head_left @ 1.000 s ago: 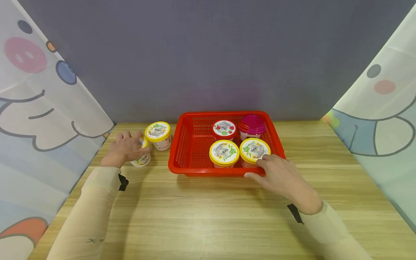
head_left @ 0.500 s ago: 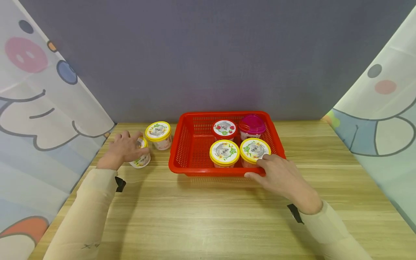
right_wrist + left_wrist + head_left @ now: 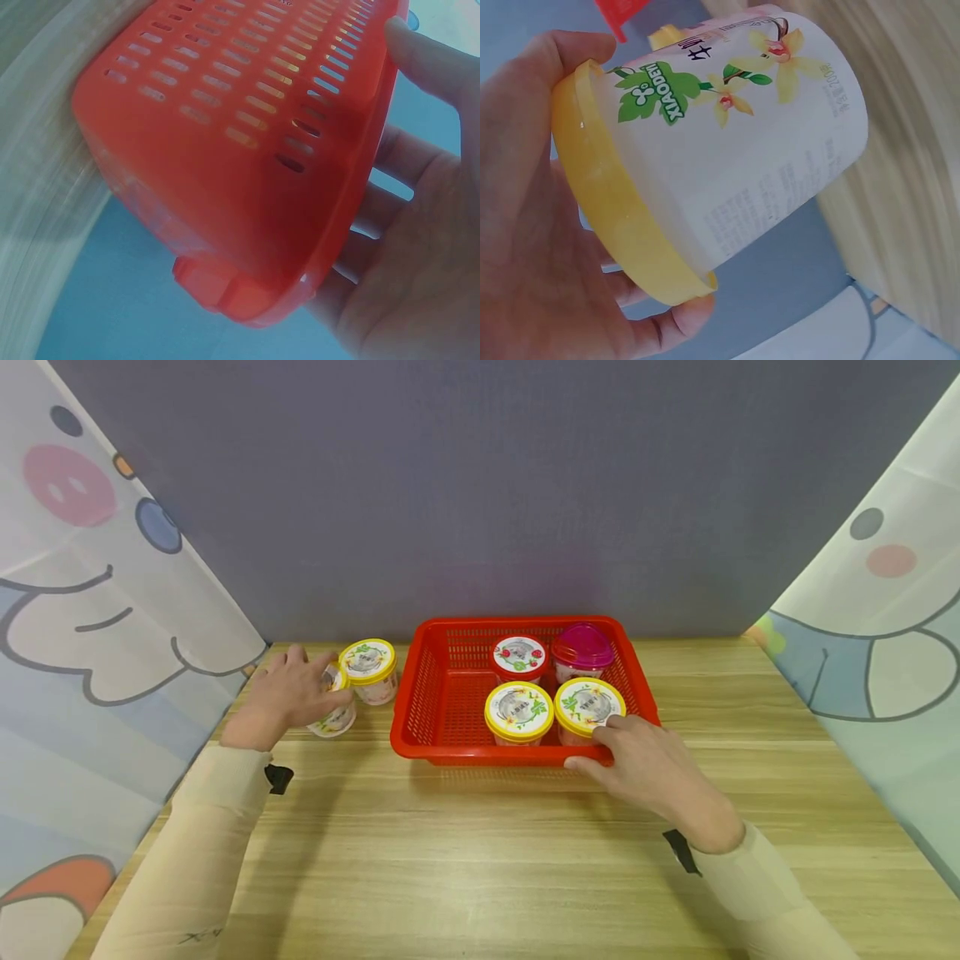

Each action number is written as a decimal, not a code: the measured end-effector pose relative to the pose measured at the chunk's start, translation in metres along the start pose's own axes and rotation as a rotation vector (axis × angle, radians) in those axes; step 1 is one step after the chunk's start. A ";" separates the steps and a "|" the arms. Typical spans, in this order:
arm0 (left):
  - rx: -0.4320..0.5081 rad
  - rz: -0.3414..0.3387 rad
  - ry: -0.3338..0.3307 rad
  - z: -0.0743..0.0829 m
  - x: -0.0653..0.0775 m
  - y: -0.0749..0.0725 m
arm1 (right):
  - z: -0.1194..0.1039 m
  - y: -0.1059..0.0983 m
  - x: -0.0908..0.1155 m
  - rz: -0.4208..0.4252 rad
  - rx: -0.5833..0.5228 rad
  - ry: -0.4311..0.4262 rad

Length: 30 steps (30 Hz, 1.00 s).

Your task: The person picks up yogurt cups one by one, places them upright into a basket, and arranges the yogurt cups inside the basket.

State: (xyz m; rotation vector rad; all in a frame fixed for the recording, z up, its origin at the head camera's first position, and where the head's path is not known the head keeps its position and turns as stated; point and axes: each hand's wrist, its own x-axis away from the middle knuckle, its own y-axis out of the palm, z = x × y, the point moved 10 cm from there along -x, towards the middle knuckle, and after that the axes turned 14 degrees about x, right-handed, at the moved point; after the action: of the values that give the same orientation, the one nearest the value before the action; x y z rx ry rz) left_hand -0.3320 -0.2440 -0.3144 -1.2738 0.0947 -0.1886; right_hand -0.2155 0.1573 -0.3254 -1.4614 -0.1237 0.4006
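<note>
My left hand [image 3: 288,695] grips a white ice cream tub [image 3: 742,142] from above, thumb and fingertips around its yellow lid [image 3: 622,195]. Flower pictures and a green leaf logo decorate the tub's side. Just behind it stands another yellow-lidded tub [image 3: 369,668]. With my right hand [image 3: 652,768] I hold the front right rim of a red plastic basket [image 3: 442,752], thumb outside and fingers over the rim. Inside the basket, two yellow-lidded tubs [image 3: 518,711] sit in front. A red-lidded tub [image 3: 519,657] and one with a magenta domed lid [image 3: 582,647] stand behind them.
The wooden table [image 3: 465,860] ends at a grey panel [image 3: 510,502] close behind the basket. Cartoon-printed sheets [image 3: 105,610] flank the table at left and right. The basket's left half shows bare slotted floor.
My left hand and the tub it holds have shifted slightly right and away from me, with the tub lifting a little. The right hand stays at the basket rim.
</note>
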 end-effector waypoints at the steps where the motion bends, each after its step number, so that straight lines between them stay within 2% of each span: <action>1: -0.006 0.003 0.005 0.003 0.000 -0.002 | 0.000 0.000 0.000 0.000 -0.001 0.000; 11: -0.028 0.023 0.041 0.024 0.002 -0.017 | 0.000 0.001 -0.001 -0.013 -0.002 0.001; 20: -0.043 0.037 0.077 0.055 -0.003 -0.030 | 0.000 0.000 -0.001 -0.014 0.006 0.000; 30: -0.044 0.048 0.093 0.081 -0.005 -0.041 | 0.000 0.000 0.000 -0.012 0.009 0.001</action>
State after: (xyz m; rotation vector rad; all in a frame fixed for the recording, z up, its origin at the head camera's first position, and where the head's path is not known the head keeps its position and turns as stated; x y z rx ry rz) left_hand -0.3263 -0.1783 -0.2522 -1.3052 0.2100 -0.2050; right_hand -0.2153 0.1575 -0.3252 -1.4512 -0.1301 0.3901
